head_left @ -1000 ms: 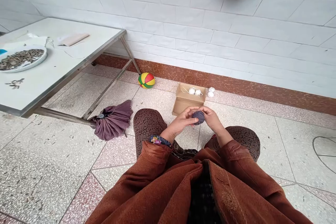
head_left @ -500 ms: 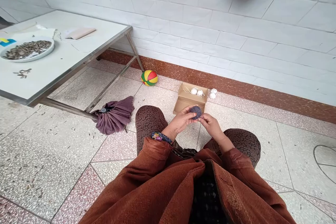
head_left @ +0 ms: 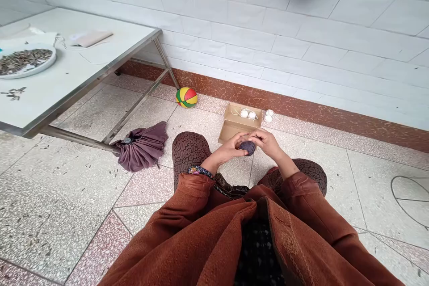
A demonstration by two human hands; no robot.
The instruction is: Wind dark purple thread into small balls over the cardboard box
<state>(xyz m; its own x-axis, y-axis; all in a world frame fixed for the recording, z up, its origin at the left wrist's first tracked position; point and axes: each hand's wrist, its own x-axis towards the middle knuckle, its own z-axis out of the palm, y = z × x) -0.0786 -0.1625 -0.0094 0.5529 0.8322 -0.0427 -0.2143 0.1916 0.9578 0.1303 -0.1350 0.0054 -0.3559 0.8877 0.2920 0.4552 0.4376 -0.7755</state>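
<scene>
My left hand (head_left: 229, 149) is closed around a dark purple-grey ball of yarn (head_left: 247, 148), with the thumb below it and the fingers along its far side. At the ball's upper right edge, my right hand (head_left: 267, 142) pinches the yarn between thumb and forefinger; the strand itself is too fine to make out. Just beyond both hands lies an open cardboard box (head_left: 231, 130) on the floor. White balls of yarn (head_left: 248, 113) with a loose white strand rest in its far part. More white balls (head_left: 268, 115) sit on the floor right beside the box.
A white table (head_left: 110, 58) with a metal frame stands at left, bearing a plate (head_left: 50, 60) of seeds or husks. A folded purple umbrella (head_left: 142, 146) lies by its leg. Near the wall is a colourful ball (head_left: 187, 97). A wire ring (head_left: 395, 196) lies at far right.
My right hand has moved from the lower right of the yarn ball up to its upper edge. The left hand keeps hold of the ball, slightly lower. The whole view has shifted a little.
</scene>
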